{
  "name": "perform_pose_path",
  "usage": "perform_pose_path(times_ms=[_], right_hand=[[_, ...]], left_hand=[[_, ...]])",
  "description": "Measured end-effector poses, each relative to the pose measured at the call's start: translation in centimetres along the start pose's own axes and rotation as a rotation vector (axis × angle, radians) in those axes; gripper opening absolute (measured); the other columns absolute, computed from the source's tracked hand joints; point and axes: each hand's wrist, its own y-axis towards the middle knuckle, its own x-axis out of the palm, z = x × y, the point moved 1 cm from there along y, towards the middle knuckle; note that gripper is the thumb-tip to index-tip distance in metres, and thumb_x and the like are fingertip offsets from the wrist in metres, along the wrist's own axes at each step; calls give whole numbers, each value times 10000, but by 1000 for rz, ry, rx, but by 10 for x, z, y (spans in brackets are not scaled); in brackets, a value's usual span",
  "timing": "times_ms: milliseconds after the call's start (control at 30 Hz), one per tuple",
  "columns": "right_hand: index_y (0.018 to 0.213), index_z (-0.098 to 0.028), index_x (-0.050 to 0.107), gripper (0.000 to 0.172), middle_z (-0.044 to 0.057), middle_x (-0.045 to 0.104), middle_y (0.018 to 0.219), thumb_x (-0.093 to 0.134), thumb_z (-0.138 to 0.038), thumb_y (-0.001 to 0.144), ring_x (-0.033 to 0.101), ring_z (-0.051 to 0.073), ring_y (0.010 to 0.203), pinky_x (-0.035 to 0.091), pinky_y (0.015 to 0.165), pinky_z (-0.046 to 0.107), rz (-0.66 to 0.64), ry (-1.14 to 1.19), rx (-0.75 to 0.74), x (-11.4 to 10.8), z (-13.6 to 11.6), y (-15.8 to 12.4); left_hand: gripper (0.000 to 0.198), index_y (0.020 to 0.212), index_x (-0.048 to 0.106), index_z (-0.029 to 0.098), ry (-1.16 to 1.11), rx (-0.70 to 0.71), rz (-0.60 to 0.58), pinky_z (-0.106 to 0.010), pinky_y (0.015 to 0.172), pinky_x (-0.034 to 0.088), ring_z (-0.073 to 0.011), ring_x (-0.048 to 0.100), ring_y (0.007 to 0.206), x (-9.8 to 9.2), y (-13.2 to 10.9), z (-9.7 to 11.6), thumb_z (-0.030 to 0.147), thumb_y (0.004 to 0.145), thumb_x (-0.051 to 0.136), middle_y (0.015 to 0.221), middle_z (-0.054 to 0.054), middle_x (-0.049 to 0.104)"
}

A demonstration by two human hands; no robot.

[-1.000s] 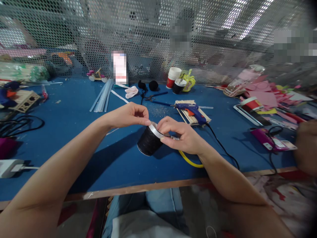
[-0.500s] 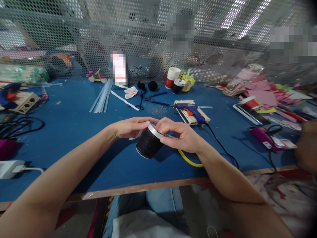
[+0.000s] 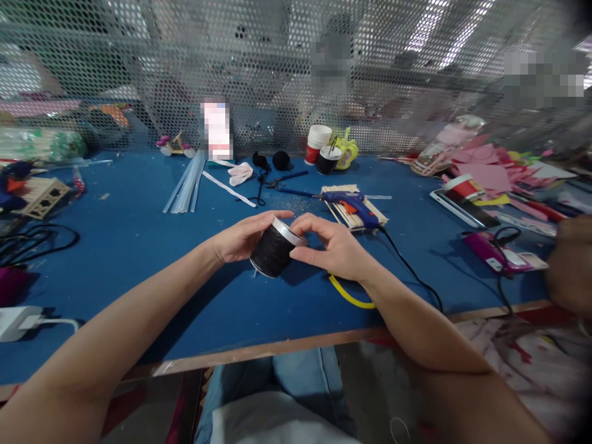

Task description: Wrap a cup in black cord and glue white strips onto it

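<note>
A paper cup wrapped in black cord (image 3: 272, 251) is held tilted over the table, its opening facing up and away to the right. A shiny white ribbon (image 3: 283, 230) runs along its rim. My left hand (image 3: 238, 239) grips the cup's left and far side, its fingertips partly hidden behind it. At the rim's right side, my right hand (image 3: 333, 250) pinches with the thumb outside and the fingers over or inside the edge. Beyond the hands lie a blue glue gun (image 3: 354, 205) on a stick rack, pliers (image 3: 289, 185) and a loose white ribbon (image 3: 231, 188).
Clear glue sticks (image 3: 185, 185) lie left of a propped phone (image 3: 217, 132). Stacked paper cups (image 3: 317, 143) and a smaller black-wrapped cup (image 3: 328, 160) stand at the back. A yellow tube (image 3: 349, 295) lies near my right forearm. Another person's arm (image 3: 571, 265) is at far right.
The cup has risen slightly, and my left hand now reaches further round its side. The loose ribbon end that hung below my left hand is out of sight.
</note>
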Motion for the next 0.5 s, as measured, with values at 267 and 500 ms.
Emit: perform_pose_path(times_ms=[267,500], right_hand=[[759,-185,539,149,24,556,804,572,-302,846,523,135,768,422,754,300,61,-23,25,3,2,1],[778,-190,554,162,23,555,820,611,-336,817,525,141,779,423,753,300,65,-31,48,0,3,1]], left_hand=[[574,1227,536,179,49,-1,103,-327,810,489,-233,613,958,2,-1,2,414,726,686,1041,-101,656],[536,1223,541,191,60,22,122,-327,816,481,-222,614,947,1,-1,1,422,753,655,1026,-84,653]])
